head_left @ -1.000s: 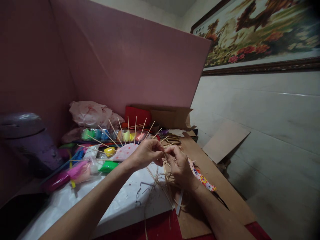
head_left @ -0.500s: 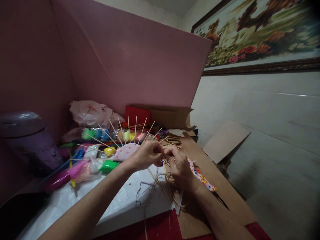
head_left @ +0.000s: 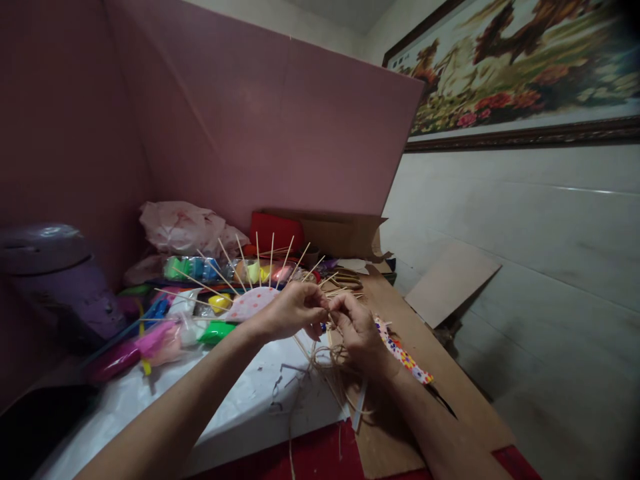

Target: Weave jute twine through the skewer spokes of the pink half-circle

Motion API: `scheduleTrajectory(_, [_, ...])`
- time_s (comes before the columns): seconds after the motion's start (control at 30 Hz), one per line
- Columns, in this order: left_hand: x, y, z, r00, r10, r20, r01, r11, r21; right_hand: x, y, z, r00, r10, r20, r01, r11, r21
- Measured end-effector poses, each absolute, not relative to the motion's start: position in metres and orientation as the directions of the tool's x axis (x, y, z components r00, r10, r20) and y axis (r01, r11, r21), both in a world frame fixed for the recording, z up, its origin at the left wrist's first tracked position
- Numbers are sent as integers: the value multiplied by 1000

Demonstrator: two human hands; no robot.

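My left hand [head_left: 300,308] and my right hand [head_left: 357,330] meet fingertip to fingertip over the work surface, both pinched on twine. A tangle of that brown twine [head_left: 325,357] hangs below my fingers, and one strand trails down over the front edge. Just left of my left hand lies a pale half-round piece with pink dots [head_left: 253,303], thin wooden sticks [head_left: 272,257] fanning out from it. Several more sticks lie beneath and behind my hands. To the right of my right hand is a colourful flower-patterned strip [head_left: 407,360] with a dark pointed end.
Packets of coloured clay [head_left: 195,268] and a green packet [head_left: 217,332] lie at the left and back. A brown cardboard sheet [head_left: 450,393] covers the right side. A purple bin [head_left: 60,287] stands far left; a pink panel [head_left: 280,120] rises behind.
My hands stay almost in place, fingertips still together. The fingers of my left hand have shifted slightly, the lower ones a little more extended.
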State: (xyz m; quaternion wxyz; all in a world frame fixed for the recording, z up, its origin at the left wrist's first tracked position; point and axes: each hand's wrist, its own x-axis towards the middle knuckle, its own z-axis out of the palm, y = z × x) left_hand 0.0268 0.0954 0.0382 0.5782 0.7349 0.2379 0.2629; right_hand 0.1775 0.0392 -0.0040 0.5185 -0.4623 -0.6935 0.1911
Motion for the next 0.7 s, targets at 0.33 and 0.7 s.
scheduleTrajectory(0.33, [27, 94, 40, 801, 598, 28, -89, 72, 993, 172, 38, -2, 3, 879, 476, 155, 470, -869])
scheduleTrajectory(0.7, [30, 94, 41, 733, 681, -5, 5, 1, 1000, 175, 38, -1, -58, 741, 669, 690, 514, -510])
